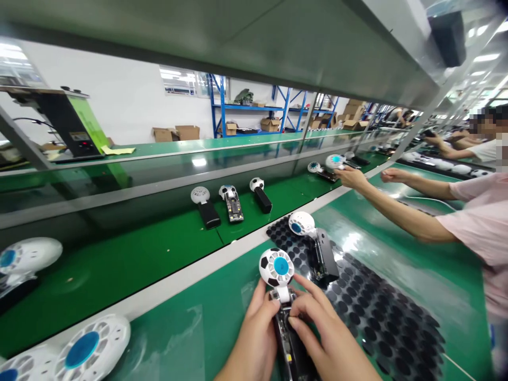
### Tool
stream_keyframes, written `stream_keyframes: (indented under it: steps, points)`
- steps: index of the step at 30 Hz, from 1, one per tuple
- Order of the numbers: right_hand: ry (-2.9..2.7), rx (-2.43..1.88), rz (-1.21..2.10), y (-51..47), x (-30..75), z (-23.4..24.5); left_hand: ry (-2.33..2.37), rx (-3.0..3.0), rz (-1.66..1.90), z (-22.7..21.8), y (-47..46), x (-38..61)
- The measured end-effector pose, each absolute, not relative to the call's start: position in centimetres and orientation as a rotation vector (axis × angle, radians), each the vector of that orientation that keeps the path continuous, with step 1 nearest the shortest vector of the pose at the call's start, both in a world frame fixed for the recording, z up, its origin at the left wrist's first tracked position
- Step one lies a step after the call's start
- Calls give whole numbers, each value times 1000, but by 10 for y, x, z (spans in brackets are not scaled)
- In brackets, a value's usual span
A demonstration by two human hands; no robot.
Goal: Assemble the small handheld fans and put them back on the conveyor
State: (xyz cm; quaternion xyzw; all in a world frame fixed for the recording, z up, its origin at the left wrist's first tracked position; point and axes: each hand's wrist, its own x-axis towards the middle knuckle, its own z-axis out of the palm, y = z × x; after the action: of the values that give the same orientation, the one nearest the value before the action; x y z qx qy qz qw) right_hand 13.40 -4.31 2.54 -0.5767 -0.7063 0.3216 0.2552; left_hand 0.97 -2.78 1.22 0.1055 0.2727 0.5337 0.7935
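Observation:
A handheld fan [277, 268] with a football-patterned white head and a blue centre lies on the green bench, its black handle open toward me. My left hand [254, 338] wraps round the handle from the left, thumb at the neck. From the right, my right hand [325, 338] presses its fingertips onto the open handle just below the head. A second fan [302, 224] with a white head lies just beyond, on a sheet of black round pads [381, 312].
Three fans [230, 198] lie on the green conveyor belt [119, 264] behind the bench. More white fan heads [85, 346] sit at lower left. A co-worker's arm [397, 211] reaches from the right to fans [335, 161] on the belt. A metal shelf hangs overhead.

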Motion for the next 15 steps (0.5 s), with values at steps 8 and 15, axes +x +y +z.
stream_keyframes:
  steps: [8, 15]
  points:
    - [-1344, -1411, 1267, -40, 133, 10, 639, 503, 1100, -5, -30, 12]
    - [-1101, -1340, 1138, -18, 137, -5, 975, 689, 1071, 2, -21, 1]
